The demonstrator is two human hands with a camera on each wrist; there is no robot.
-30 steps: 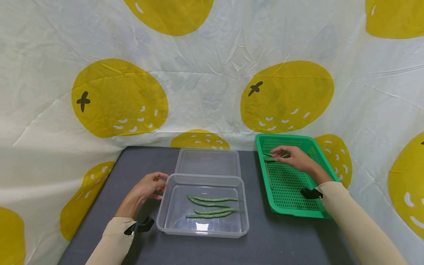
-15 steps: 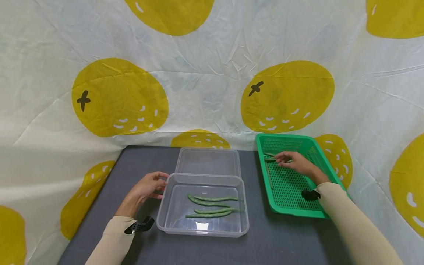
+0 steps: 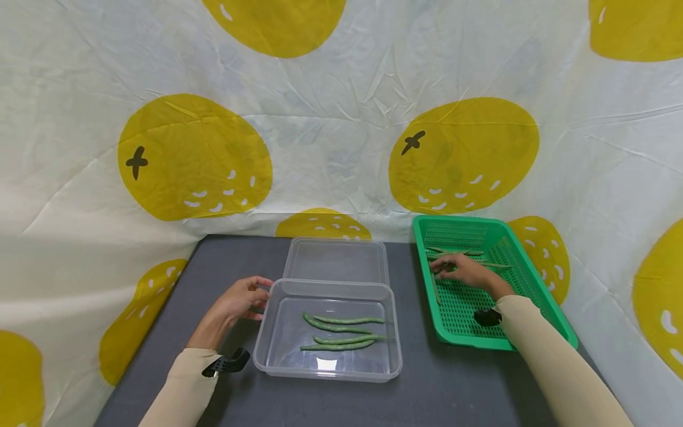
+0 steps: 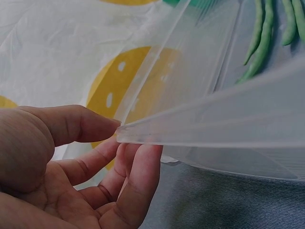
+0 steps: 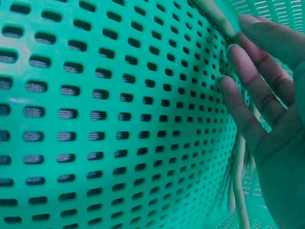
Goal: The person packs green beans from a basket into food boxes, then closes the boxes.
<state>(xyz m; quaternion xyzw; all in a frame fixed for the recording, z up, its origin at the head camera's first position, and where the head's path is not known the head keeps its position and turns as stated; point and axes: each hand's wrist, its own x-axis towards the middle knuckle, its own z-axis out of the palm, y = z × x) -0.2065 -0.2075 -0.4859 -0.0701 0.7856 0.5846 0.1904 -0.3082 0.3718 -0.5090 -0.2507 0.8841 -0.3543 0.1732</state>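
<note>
Just at right grip (image 3: 462, 270) — bean (image 5: 217, 17)

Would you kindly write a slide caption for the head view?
Left hand holds a clear container with four green beans; right hand is inside a green basket with more beans.

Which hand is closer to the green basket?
Right. The right hand is inside the green basket; the left hand is away from it, pinching the rim of the clear box at its left side.
</note>
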